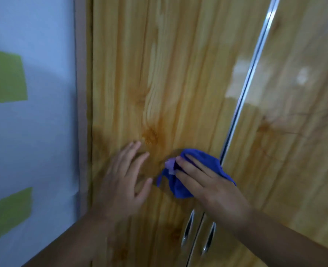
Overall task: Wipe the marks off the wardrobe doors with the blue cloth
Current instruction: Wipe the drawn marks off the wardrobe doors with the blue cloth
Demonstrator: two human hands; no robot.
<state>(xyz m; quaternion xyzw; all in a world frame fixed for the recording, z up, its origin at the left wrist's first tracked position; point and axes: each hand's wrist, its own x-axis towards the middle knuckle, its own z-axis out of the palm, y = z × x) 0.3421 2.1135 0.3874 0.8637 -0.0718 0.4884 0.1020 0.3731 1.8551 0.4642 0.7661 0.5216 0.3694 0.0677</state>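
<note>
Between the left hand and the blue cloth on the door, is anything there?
No. In the head view only bare wood grain of the left door separates the left hand from the cloth, which the right hand presses flat.

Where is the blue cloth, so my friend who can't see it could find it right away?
Look at the big shiny wooden wardrobe door on the left of the silver strip. Low on it, just above the two metal handles, two hands press flat on the wood. The blue cloth is bunched under the right hand; the left hand is bare.
</note>
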